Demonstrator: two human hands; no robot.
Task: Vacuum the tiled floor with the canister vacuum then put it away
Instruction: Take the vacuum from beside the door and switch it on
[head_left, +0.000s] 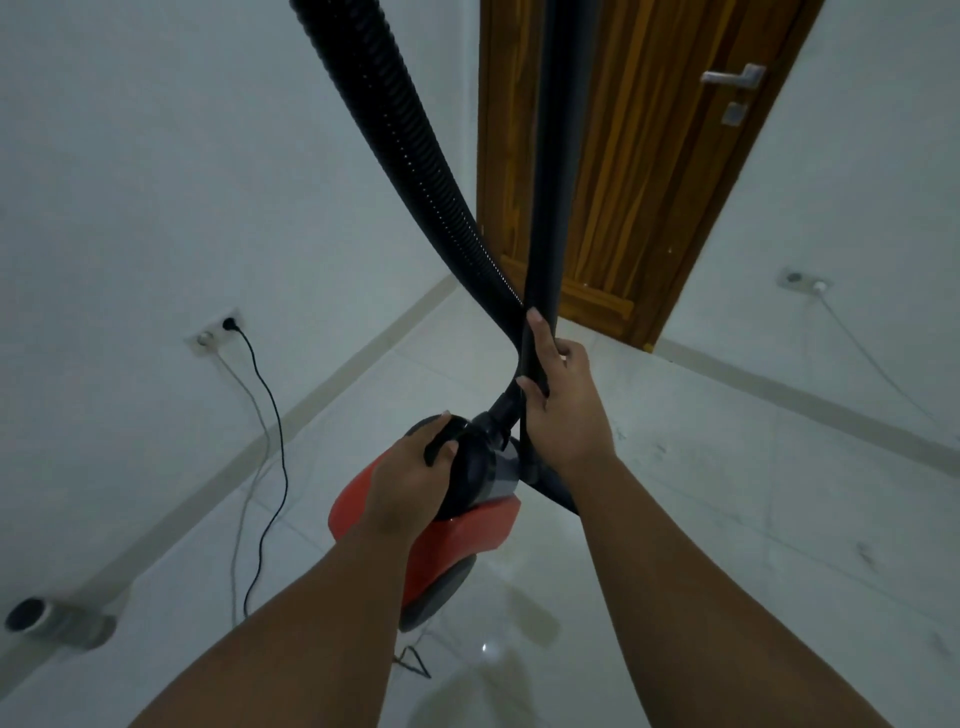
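Two grips busy: left grip curled tight round the top handle of the red canister vacuum, held up over the tiled floor afaict; right grip wrapped round hose + wand tog; black cord plugged into wall socket; walking off = yank or trip imo.

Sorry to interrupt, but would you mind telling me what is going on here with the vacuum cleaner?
A person stands over a red canister vacuum on the tiled floor. The left hand grips its black handle. The right hand grips the black hose just above its joint with the canister, and the straight tube runs up beside it. The black power cord is plugged into the wall socket. Whether the canister is lifted cannot be told.
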